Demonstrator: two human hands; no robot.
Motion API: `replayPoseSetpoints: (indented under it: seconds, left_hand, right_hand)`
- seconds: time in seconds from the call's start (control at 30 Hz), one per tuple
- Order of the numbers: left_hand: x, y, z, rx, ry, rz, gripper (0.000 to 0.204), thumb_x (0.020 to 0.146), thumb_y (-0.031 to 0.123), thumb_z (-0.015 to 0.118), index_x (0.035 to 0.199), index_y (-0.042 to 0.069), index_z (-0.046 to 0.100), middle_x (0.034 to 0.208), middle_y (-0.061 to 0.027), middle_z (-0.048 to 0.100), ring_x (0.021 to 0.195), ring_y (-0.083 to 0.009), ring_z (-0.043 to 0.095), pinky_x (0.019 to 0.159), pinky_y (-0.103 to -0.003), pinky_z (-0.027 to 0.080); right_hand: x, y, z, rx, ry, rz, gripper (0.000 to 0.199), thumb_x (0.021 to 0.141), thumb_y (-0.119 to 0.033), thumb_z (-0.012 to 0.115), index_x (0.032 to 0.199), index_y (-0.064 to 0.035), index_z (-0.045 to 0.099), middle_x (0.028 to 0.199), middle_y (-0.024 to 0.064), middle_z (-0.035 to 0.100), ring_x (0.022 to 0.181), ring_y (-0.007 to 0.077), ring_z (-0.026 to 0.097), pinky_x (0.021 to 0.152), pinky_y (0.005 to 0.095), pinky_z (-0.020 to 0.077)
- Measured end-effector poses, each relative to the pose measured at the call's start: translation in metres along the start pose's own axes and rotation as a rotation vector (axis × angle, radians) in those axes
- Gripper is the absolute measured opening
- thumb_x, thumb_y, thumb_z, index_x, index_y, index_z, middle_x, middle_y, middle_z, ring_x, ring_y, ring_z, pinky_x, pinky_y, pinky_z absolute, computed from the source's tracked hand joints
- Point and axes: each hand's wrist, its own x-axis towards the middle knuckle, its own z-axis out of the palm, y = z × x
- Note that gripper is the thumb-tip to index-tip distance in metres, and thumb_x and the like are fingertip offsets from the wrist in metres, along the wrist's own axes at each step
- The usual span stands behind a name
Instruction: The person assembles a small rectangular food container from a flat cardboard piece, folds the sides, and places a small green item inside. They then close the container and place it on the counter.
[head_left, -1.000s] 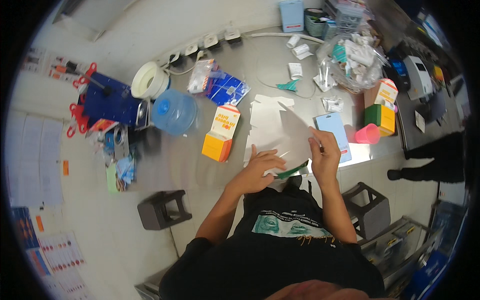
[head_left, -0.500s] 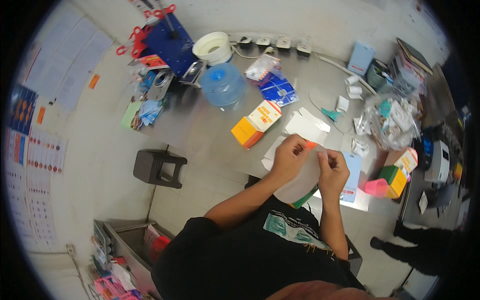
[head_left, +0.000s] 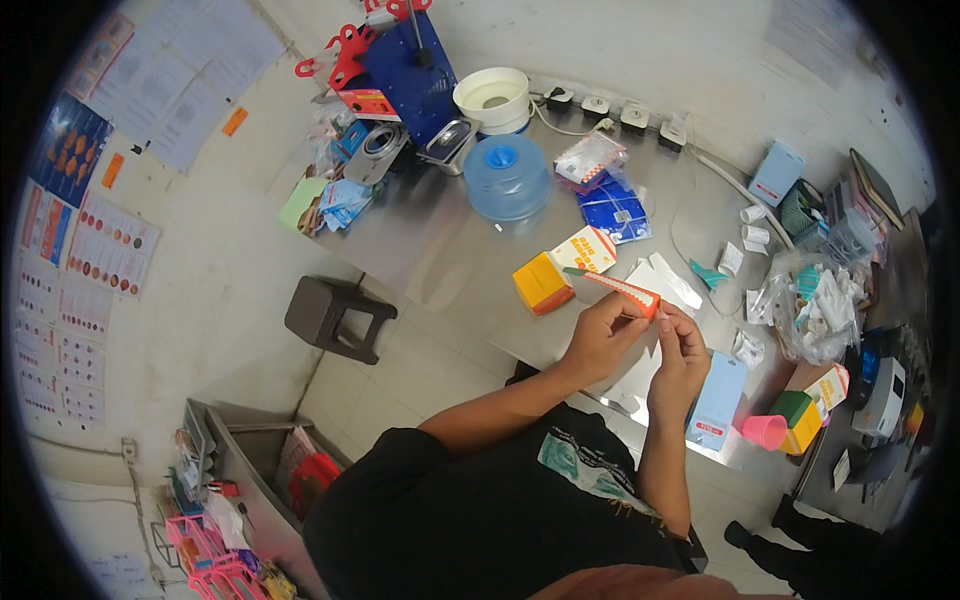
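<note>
Left of centre, I see a blue water jug (head_left: 507, 178) on the metal desk (head_left: 450, 285). Just below and right stands a yellow-and-white carton (head_left: 545, 282). The tip of an orange-and-white card piece (head_left: 628, 288) overlaps that carton in my view; a leftward swing might knock it, I judge, and too hard a pinch might crease the card. The card slants from upper left down to the left hand (head_left: 607, 340), which is closed, thumb and curled fingers on its lower right end. Next, the right hand (head_left: 682, 362) has thumb and fingertips pinched together at that same end, below and right of the card. Farther right, a pale blue box (head_left: 716, 398) lies on the desk near a pink cup (head_left: 765, 431).
</note>
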Motion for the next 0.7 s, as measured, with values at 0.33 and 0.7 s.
replayPoseSetpoints:
  seconds: [0.33,0.7]
  left_hand:
    - [-0.004,-0.017,-0.086,-0.299,0.066,-0.140,0.011,0.103,0.005,0.062,0.113,-0.001,0.063,0.110,-0.0067,0.068,0.101,-0.0136,0.068,0.094,-0.032,0.057]
    - [0.071,-0.018,-0.250,-0.305,-0.150,-0.093,0.023,0.101,0.002,0.064,0.124,-0.001,0.064,0.117,-0.0087,0.069,0.102,-0.0139,0.069,0.092,-0.031,0.056]
  right_hand:
    - [0.004,0.018,0.075,-0.007,-0.200,0.046,0.009,0.100,-0.003,0.065,0.102,0.0032,0.072,0.128,0.0169,0.064,0.107,0.0217,0.067,0.097,0.0355,0.0531]
    - [0.033,0.043,0.241,-0.166,-0.059,-0.101,0.010,0.099,-0.004,0.066,0.102,0.0022,0.073,0.127,0.0153,0.066,0.119,0.0223,0.062,0.104,0.0374,0.0482]
